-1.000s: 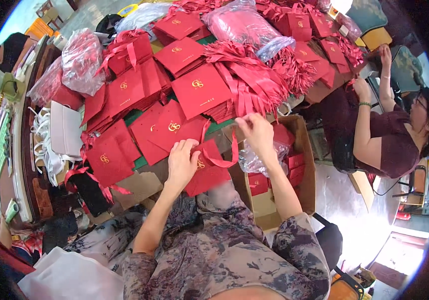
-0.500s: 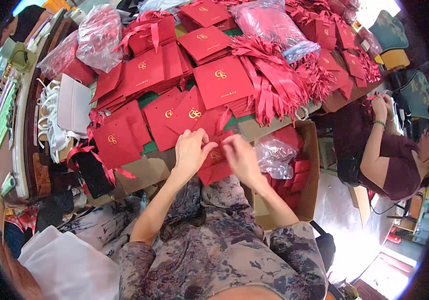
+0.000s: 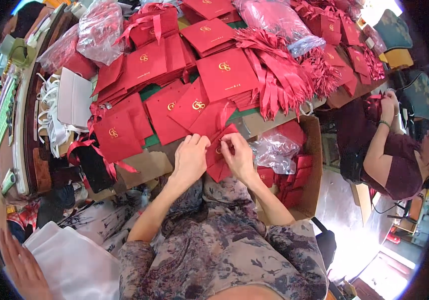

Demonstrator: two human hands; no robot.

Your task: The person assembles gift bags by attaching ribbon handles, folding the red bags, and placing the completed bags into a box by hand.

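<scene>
A small red paper bag (image 3: pixel 218 170) with a gold emblem stands tilted at the table's near edge, above my lap. My left hand (image 3: pixel 191 157) is closed on its left side, fingertips at the upper edge. My right hand (image 3: pixel 238 156) pinches the bag near its upper right part; whether ribbon is also between the fingertips is hidden. A red ribbon (image 3: pixel 224 114) rises just beyond the bag. More flat red bags (image 3: pixel 193 106) lie right behind my hands, and another red bag (image 3: pixel 113 134) with ribbon lies to the left.
Stacked red bags (image 3: pixel 226 75) and bunched red ribbon handles (image 3: pixel 284 82) cover the table. A cardboard box (image 3: pixel 313 172) with red bags and clear plastic stands at the right. White bags (image 3: pixel 74 97) lie left. A co-worker (image 3: pixel 382 150) sits at the right; another person's hand (image 3: pixel 22 265) shows lower left.
My right hand has come down onto the bag and now pinches it. The bag's upper part is turned more sharply. Another person's hand has appeared at the lower left.
</scene>
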